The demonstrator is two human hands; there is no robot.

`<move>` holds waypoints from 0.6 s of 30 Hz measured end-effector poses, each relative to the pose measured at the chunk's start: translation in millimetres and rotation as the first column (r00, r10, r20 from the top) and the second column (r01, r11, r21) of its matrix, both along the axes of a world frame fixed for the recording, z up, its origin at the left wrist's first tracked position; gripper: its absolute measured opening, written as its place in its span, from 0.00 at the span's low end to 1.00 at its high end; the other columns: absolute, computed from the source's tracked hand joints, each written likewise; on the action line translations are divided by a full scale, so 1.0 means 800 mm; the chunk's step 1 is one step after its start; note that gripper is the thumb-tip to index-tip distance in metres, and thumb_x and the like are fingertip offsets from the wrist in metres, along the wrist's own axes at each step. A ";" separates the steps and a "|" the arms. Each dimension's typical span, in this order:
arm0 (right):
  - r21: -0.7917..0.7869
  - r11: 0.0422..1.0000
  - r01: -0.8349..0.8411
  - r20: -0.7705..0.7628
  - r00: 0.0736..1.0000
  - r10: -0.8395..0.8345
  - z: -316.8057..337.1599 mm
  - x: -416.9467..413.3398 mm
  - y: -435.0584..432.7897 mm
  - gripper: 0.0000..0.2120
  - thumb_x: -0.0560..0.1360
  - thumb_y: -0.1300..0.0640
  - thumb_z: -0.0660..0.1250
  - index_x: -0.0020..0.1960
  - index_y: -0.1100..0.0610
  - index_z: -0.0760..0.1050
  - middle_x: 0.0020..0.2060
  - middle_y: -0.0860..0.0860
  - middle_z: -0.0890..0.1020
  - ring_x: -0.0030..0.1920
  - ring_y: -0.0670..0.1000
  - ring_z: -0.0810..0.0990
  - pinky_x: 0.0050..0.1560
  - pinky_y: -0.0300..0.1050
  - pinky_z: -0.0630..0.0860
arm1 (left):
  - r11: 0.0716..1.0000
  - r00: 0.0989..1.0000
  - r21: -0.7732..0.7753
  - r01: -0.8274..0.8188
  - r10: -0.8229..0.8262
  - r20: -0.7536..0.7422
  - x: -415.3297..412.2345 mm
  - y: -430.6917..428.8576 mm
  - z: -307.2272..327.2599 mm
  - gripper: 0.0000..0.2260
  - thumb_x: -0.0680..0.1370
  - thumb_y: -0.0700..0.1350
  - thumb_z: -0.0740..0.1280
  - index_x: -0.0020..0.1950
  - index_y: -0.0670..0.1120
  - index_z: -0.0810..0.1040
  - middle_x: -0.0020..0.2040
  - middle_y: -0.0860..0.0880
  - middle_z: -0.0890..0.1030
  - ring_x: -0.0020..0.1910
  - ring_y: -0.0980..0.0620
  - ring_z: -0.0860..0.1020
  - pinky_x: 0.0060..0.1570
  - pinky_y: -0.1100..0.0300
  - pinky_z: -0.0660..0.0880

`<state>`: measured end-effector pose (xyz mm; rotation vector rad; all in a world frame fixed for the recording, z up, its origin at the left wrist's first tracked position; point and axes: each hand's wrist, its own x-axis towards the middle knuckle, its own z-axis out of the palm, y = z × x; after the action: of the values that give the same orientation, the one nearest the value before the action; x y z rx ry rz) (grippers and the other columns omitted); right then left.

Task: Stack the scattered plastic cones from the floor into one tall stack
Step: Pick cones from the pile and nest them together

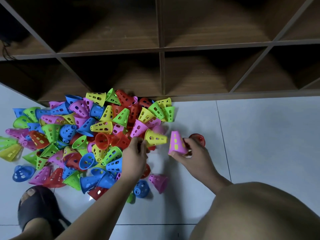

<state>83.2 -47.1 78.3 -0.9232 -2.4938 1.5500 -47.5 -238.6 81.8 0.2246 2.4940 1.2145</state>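
Standing across the top of the view is a wooden shelf unit [161, 47], its compartments dark, set on a pale tiled floor [259, 135]. A broad pile of cones [72, 135] in several colours lies on the floor against the shelf's foot, left of centre; nearly all are loose and tipped over. A slippered foot [38, 208] stands near the pile's lower edge.

The left hand [136, 151] is at the pile's right edge, fingers curled round the wide rim of a yellow cone [156, 139], though blur softens the contact. The right hand [194, 153] grips a pink cone [176, 144]; yellow shows through its holes, so it likely caps a short stack. A red cone [199, 138] sits just beyond that hand.

Judgement: stacking is at an early stage. The next move calls for aligning the yellow cone's mouth over the pink tip and seating it squarely.
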 end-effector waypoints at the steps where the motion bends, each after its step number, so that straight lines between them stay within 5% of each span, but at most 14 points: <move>1: 0.072 0.997 0.006 -0.070 0.998 -0.001 0.010 0.004 0.006 0.21 0.71 0.43 0.81 0.58 0.46 0.78 0.51 0.44 0.78 0.49 0.48 0.81 0.46 0.41 0.79 | 1.000 1.000 0.021 0.008 -0.008 -0.005 0.001 0.008 0.005 0.06 0.87 0.48 0.63 0.52 0.52 0.77 0.36 0.54 0.83 0.32 0.53 0.82 0.37 0.47 0.82; 6: 0.297 0.946 0.131 -0.133 0.987 -0.095 0.032 0.017 0.050 0.30 0.72 0.41 0.79 0.69 0.50 0.75 0.59 0.44 0.74 0.54 0.46 0.77 0.49 0.38 0.76 | 0.986 0.998 0.157 0.064 -0.061 -0.021 0.012 0.053 0.030 0.05 0.87 0.43 0.65 0.52 0.46 0.77 0.38 0.51 0.85 0.34 0.54 0.83 0.40 0.56 0.82; 14: 0.241 0.962 0.130 -0.017 0.991 -0.130 -0.020 0.035 0.079 0.28 0.73 0.45 0.79 0.70 0.47 0.73 0.59 0.44 0.75 0.57 0.46 0.77 0.51 0.46 0.77 | 0.947 0.985 0.276 0.164 -0.171 0.002 0.036 0.107 0.049 0.04 0.86 0.42 0.66 0.53 0.43 0.77 0.39 0.50 0.86 0.36 0.54 0.86 0.40 0.57 0.81; 18: 0.263 0.957 0.123 0.057 0.988 -0.143 -0.045 0.039 0.082 0.19 0.75 0.48 0.77 0.64 0.50 0.78 0.57 0.46 0.78 0.56 0.50 0.81 0.51 0.52 0.80 | 0.918 0.976 0.378 0.121 -0.179 0.125 0.048 0.130 0.056 0.05 0.87 0.41 0.64 0.54 0.40 0.76 0.39 0.48 0.86 0.37 0.51 0.85 0.39 0.58 0.80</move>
<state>114.2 18.8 42.4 -1.0979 -2.5434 1.1363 -9.3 -134.6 126.7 0.3923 2.0575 1.5612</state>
